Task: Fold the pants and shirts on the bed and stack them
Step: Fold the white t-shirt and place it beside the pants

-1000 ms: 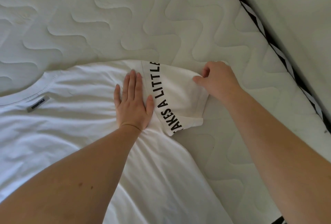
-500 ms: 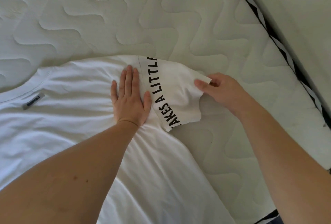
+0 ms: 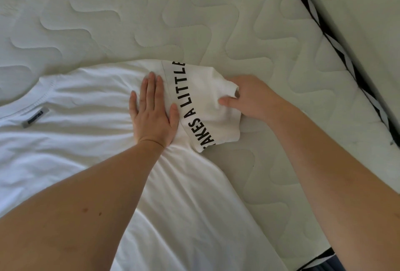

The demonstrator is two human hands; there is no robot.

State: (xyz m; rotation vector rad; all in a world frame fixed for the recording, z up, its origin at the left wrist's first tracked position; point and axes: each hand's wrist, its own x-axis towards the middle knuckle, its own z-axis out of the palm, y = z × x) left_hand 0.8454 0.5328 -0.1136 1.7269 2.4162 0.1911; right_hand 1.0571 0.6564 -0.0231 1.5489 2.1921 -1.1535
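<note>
- A white T-shirt (image 3: 75,141) lies spread flat on the quilted mattress (image 3: 129,21), collar off to the left, body running down toward the bottom of the view.
- The left hand (image 3: 152,110) lies palm down on the shirt, just beside the shoulder seam. Its fingers are straight and close together, pressing the cloth flat; it grasps nothing.
- Soft wrinkles fan out across the fabric from under that palm toward the collar.
- The right hand (image 3: 249,97) has hold of the sleeve (image 3: 207,106) at its open hem, thumb on top and fingers curled in underneath, so the edge is bunched up in its grip.
- The sleeve is raised a little at the gripped end and leans in toward the shirt's body; the rest of it lies on the mattress.
- Black block letters (image 3: 188,106) run along the sleeve; I can read "A LITTLE" and part of another word below it.
- A small grey label (image 3: 35,117) sits just below the collar (image 3: 26,106); its print is too small to read.
- Along the right edge of the mattress runs a black-and-white patterned band (image 3: 337,45), with a pale wall (image 3: 368,21) beyond it.
- No folded stack shows anywhere in view.
</note>
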